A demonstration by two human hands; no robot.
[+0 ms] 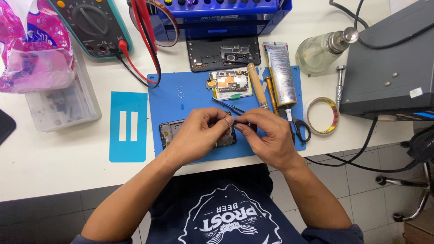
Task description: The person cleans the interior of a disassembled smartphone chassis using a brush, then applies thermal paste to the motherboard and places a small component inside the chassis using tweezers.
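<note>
My left hand (199,133) and my right hand (266,133) meet over an opened phone frame (168,132) lying on a blue work mat (194,97). Both pinch a small dark part (233,120) between their fingertips, just above the frame's right end. The hands hide most of the frame. A circuit board (228,82) lies on the mat beyond the hands, and a thin blue-handled tool (227,106) lies just behind my fingers.
A glue tube (281,72), wooden-handled tools (257,85), scissors (299,129) and a tape roll (322,115) lie to the right. A multimeter (92,25) with red and black leads, a clear parts box (63,105) and a glass dispenser bottle (321,49) stand behind. A grey machine (389,68) is far right.
</note>
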